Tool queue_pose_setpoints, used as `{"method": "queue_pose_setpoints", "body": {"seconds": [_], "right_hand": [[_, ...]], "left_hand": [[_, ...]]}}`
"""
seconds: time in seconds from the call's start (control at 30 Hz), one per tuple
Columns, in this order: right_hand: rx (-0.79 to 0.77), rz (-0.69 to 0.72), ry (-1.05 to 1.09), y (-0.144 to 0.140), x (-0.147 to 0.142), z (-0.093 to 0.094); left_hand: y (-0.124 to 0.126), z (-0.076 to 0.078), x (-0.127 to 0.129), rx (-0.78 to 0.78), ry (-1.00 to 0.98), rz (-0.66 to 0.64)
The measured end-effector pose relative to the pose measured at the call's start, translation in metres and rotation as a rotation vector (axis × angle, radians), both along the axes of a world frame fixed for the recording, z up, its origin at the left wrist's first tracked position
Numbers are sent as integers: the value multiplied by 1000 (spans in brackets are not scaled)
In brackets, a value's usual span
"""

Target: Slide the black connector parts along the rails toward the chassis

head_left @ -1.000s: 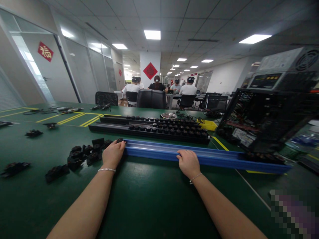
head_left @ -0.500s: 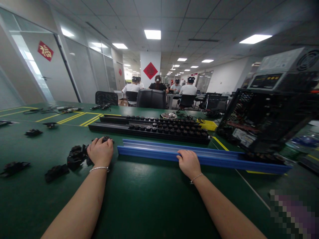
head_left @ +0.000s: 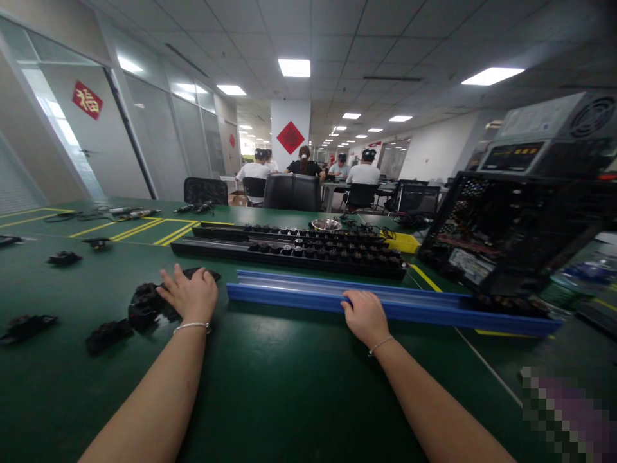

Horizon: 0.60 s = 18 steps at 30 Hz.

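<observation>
My left hand (head_left: 193, 297) is over a cluster of small black parts (head_left: 144, 302) on the green table. Its fingers are spread, and part of a dark piece (head_left: 212, 275) shows past the fingertips. I cannot tell whether the fingers touch it. My right hand (head_left: 365, 315) has its fingers closed over the near wall of a long blue channel rail (head_left: 289, 296), which lies across the table. At the rail's right end sit several dark parts (head_left: 511, 305).
Behind the blue rail lie black rails (head_left: 216, 249) filled with small round-topped pieces. A round clear dish (head_left: 326, 224) and a yellow tray (head_left: 402, 242) stand beyond. An opened computer case (head_left: 511, 225) is at the right. Loose black parts (head_left: 108, 334) lie at the left.
My left hand's fingers have lifted and spread apart from their curled position over the black parts. My right hand stays on the blue rail.
</observation>
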State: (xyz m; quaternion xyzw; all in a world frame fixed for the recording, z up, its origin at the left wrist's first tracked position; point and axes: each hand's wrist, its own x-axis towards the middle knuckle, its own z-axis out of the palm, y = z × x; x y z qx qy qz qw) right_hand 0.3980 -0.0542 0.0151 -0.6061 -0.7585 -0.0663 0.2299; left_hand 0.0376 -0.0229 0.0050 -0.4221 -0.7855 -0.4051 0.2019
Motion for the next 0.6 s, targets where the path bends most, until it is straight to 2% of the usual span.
{"method": "queue_pose_setpoints", "body": {"seconds": [0.13,0.23,0.3,0.43,0.53,0.6], "right_hand": [[23,7,18,0,1,0],[94,-1,39,5,10,1],[173,-68,66,9,24,4],[390,-376,152,14,77,9],[542,-743,264,11,127,6],[560,-978,400,7,157,1]], "left_hand": [[0,9,31,17,220,-283],[-3,11,63,-73,374,-570],[-5,8,79,-161,419,-667],[-8,3,91,-296,441,-793],[-8,3,89,-315,441,-802],[-8,5,87,-317,446,-802]]}}
